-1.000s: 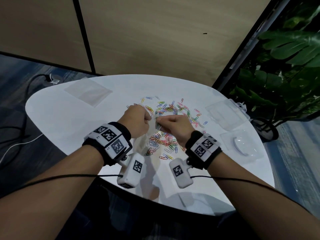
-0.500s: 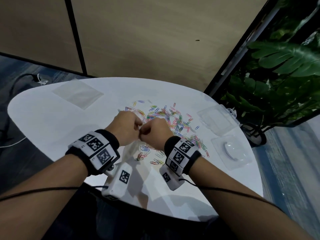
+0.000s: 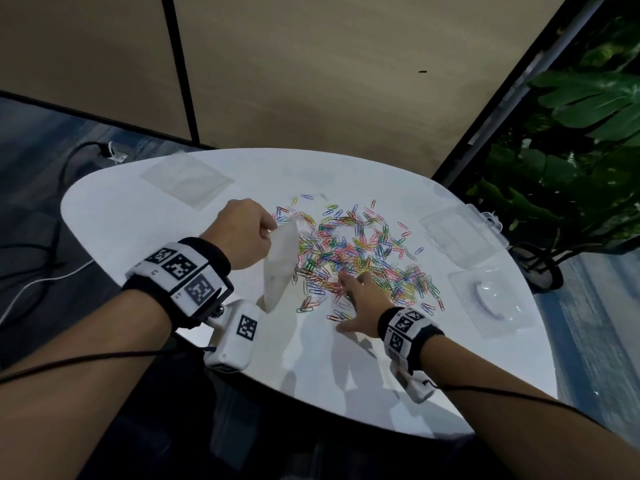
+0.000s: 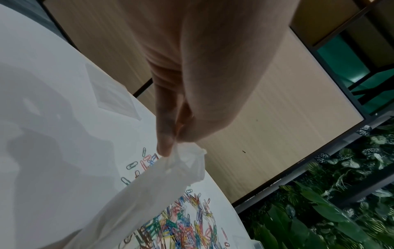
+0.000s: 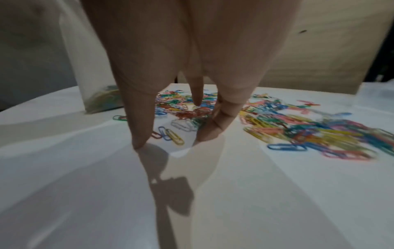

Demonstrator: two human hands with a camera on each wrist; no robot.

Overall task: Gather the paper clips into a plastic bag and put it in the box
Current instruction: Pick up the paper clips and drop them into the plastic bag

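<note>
Head view: my left hand pinches the top edge of the plastic bag between thumb and fingers, the bag hanging with its bottom near the table. My right hand is spread loose, holding nothing, fingertips down at the near edge of the paper clips. Through the bag's blurred wall a few clips seem to sit at the bottom, though I can't be sure. The box lies at the right, well apart from the bag. My worry: a one-sided pinch may let the mouth sag shut, so a scooped handful spills back; sweeping hard could push clips toward the edge.
</note>
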